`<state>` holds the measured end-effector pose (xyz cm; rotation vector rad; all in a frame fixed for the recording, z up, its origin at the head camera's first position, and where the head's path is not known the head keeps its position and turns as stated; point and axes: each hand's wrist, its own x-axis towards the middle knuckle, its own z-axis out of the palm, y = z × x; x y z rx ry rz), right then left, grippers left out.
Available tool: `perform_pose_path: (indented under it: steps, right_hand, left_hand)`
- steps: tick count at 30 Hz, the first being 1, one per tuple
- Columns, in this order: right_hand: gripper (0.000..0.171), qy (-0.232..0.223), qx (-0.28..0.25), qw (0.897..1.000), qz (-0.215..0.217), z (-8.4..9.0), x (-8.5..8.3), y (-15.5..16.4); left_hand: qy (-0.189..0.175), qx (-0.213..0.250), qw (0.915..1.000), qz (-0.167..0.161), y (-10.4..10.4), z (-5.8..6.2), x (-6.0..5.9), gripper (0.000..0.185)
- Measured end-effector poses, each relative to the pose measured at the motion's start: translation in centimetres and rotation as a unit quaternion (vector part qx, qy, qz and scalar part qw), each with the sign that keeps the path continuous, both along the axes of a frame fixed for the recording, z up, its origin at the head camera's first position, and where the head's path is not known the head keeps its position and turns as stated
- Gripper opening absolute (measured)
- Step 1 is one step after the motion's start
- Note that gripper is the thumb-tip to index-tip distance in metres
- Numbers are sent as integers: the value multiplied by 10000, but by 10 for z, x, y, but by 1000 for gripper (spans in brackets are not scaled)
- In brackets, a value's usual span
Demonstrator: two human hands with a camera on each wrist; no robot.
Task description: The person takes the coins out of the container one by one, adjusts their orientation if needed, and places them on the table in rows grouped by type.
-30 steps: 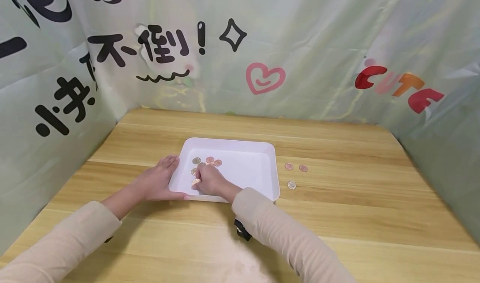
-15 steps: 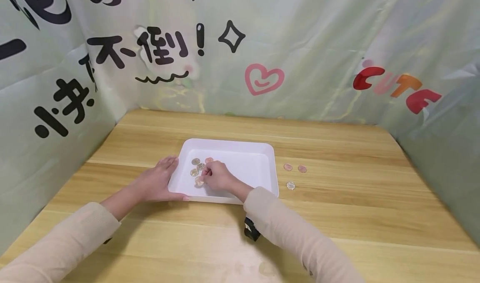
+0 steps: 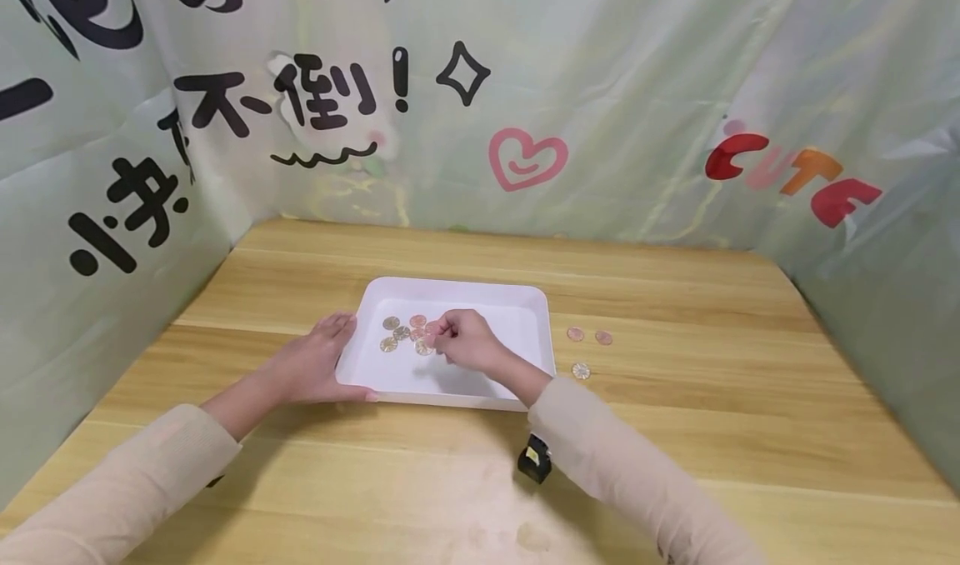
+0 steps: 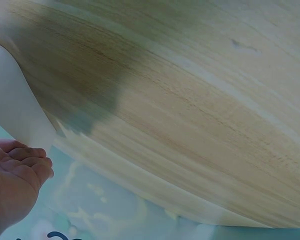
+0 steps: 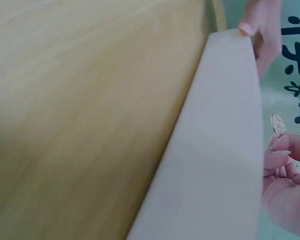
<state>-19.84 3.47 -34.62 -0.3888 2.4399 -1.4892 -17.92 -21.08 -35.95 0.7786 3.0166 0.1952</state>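
Right hand (image 3: pixel 465 342) sits over the middle of the white tray (image 3: pixel 525 298), fingers curled and pinching a coin (image 5: pixel 277 123); the right wrist view shows the coin held up at the fingertips at right edge of frame. In the previous picture this hand was lower left in the tray, near its front-left corner; it has shifted right and up. Cluster of coins (image 3: pixel 405 332) lies in the tray's upper left part, just left of the right hand. Left hand (image 3: pixel 311 365) has not moved: fingers straight along the tray's left wall, thumb on the front rim. Three loose coins (image 3: pixel 588 337) lie on the wooden table (image 3: pixel 712 398) right of the tray, same spots as before.
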Motion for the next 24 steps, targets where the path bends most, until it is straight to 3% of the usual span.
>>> perform_pose_path:
  steps: [10, 24]
  right_hand:
    - [12, -280, -118, 9978, -588, 10, 2, 48]
    - [12, -390, -154, 9955, -847, 17, 4, 122]
  left_hand:
    - [-22, -7, 10000, 63, 2, 2, 2, 111]
    - [21, 14, 10000, 70, 2, 1, 2, 112]
